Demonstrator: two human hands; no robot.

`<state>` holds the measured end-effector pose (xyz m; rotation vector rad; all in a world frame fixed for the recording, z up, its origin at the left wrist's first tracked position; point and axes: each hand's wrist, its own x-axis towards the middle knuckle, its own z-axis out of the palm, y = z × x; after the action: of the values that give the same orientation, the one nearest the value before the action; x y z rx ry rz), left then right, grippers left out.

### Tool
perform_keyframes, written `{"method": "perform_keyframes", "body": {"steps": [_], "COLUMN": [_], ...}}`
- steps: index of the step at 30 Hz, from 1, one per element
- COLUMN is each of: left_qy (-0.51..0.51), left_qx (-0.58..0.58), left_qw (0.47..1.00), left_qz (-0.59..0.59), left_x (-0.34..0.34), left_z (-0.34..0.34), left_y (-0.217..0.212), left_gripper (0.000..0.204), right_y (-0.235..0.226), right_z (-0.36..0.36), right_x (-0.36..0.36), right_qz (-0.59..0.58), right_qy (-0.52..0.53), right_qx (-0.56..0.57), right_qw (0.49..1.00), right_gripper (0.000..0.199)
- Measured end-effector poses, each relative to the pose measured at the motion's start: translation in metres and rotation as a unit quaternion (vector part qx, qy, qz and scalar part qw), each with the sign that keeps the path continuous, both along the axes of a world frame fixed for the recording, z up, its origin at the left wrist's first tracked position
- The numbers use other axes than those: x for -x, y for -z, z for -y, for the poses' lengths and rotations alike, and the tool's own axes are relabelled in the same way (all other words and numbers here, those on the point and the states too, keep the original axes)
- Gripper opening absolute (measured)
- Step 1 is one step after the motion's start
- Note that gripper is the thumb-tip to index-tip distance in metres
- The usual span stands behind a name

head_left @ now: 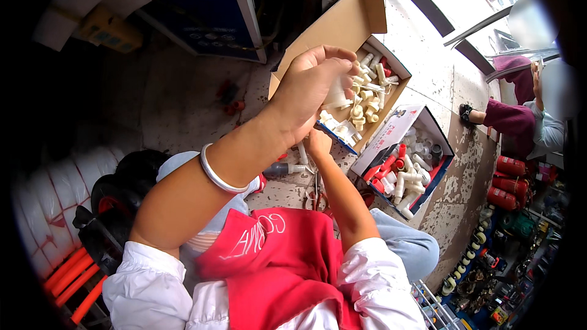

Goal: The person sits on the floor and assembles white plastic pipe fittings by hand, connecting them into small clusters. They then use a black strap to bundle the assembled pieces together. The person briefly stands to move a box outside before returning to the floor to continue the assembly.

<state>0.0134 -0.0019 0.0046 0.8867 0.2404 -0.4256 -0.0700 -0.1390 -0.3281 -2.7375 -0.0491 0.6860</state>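
Note:
My left hand (315,82) is raised over the near side of an open cardboard box (400,88). Its fingers curl round a whitish plastic fitting (335,95), mostly covered by the hand. Cream and white plastic pipe fittings (370,101), with a few red ones, fill that box. Below the left wrist, my right hand (318,144) is closed, and what its fingers hold is hidden. A white tube-like piece (302,153) shows beside it, above a grey fitting (278,169) on the floor.
A second box (445,136) with red, white and grey fittings stands to the right. Red cylinders (509,174) and assorted hardware (489,269) line the far right. A seated person (520,116) is at upper right. Black wheels (116,198) and orange-red bars (70,275) are at left.

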Motion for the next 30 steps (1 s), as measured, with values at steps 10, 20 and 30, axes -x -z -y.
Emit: {"method": "perform_keyframes", "body": {"steps": [10, 20, 30], "left_qy": [0.243, 0.408, 0.402], "left_qx": [-0.411, -0.137, -0.082], "left_qw": [0.822, 0.880, 0.885], "left_qz": [0.308, 0.202, 0.221], "left_x": [0.017, 0.035, 0.050], "left_z": [0.007, 0.030, 0.044], "left_y": [0.029, 0.003, 0.005], "left_gripper": [0.059, 0.056, 0.061], "right_y": [-0.295, -0.360, -0.361], "right_z": [0.078, 0.133, 0.123], "right_x": [-0.011, 0.009, 0.029], "right_qz": [-0.073, -0.020, 0.143], "right_qy": [0.208, 0.315, 0.086], "right_qx": [-0.512, -0.717, -0.555], "right_qw": [0.830, 0.622, 0.815], "right_gripper": [0.025, 0.030, 0.035]}}
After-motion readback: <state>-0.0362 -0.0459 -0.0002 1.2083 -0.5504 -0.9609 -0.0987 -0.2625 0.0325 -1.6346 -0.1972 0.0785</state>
